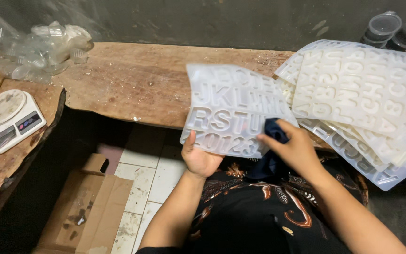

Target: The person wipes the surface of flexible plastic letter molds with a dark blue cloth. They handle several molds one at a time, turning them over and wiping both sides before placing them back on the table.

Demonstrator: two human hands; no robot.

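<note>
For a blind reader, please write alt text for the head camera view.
A person's left hand holds up a translucent white letter mould while the right hand presses a dark blue cloth on it. More moulds lie stacked on the wooden bench; a kitchen scale sits left.

Worn wooden bench (137, 80): mould stack (363, 99) right, plastic bag (43, 47) left, scale (10, 120).

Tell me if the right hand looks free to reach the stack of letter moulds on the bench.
Probably not yet: the right hand holds a dark cloth against the mould. The stack lies close beside it, unobstructed.
</note>
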